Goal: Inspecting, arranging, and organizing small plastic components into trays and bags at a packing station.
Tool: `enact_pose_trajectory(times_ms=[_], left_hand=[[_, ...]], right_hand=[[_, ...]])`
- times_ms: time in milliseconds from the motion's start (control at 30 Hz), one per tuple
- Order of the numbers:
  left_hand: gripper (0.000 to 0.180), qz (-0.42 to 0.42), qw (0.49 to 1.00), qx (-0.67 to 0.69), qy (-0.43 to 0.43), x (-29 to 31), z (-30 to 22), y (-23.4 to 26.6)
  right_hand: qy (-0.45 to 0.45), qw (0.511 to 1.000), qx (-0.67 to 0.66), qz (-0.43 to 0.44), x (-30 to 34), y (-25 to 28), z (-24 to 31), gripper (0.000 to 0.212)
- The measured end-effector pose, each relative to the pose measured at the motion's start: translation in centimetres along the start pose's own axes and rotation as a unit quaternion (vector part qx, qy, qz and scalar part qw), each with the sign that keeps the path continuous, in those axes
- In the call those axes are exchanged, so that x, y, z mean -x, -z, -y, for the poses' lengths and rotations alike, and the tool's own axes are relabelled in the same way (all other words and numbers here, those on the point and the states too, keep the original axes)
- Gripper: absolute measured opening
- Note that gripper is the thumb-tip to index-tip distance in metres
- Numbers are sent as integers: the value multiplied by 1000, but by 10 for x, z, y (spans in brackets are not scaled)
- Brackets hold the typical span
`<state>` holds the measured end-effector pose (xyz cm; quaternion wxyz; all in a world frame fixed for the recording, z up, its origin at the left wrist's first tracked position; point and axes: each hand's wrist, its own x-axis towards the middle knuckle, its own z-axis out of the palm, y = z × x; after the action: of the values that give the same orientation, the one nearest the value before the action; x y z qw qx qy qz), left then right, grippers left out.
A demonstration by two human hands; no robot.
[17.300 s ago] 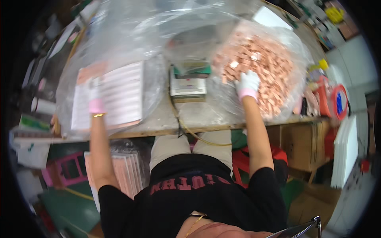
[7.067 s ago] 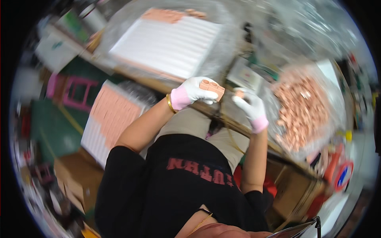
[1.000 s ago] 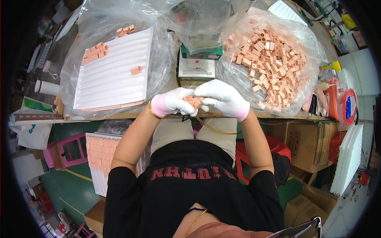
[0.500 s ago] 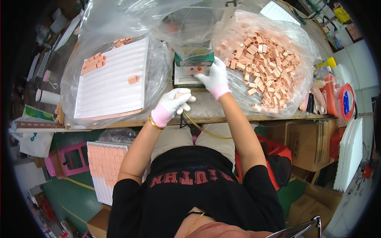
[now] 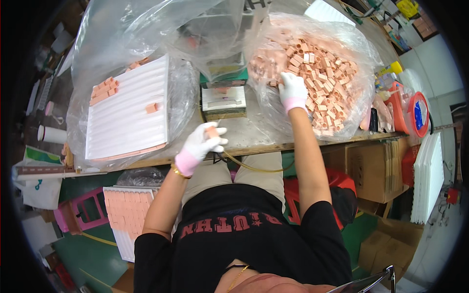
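Worktop (image 5: 256, 128): is bearing a boxy white device (image 5: 223, 99).
Left hand (image 5: 199, 142): is hovering on the device's near side, its grip grasping a peach block (image 5: 211, 132).
Right hand (image 5: 294, 89): is covering part of the block pile (image 5: 333, 93), right of the device; I cannot tell whether its grip is holding anything.
Ridged white tray (image 5: 128, 117): is lying left of the device.

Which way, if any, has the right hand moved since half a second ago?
Yes: the right hand has moved right, away from the white-topped device, to the left part of the pink block pile.
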<state>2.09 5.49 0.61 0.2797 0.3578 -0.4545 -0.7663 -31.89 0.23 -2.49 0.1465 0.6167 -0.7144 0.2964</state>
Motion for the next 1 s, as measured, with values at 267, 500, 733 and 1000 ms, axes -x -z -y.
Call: enact_pose_trajectory(times_ms=[267,500,733,1000], left_hand=[[39,-32,984,-165,-53,-25,5,-13],[33,3,960,-281,-8,-28,-18,-19],[26,71,968,-240,-8,-33,-12,-19],[31,-6,962,-273,7,-26,-16,-8]], right_hand=[[-115,919,-338,170,15,36,44,34],[-48,783,-558,271,45,71,125,34],[-8,818,-515,256,50,70,112,35],[41,850,-457,260,40,67,131,35]])
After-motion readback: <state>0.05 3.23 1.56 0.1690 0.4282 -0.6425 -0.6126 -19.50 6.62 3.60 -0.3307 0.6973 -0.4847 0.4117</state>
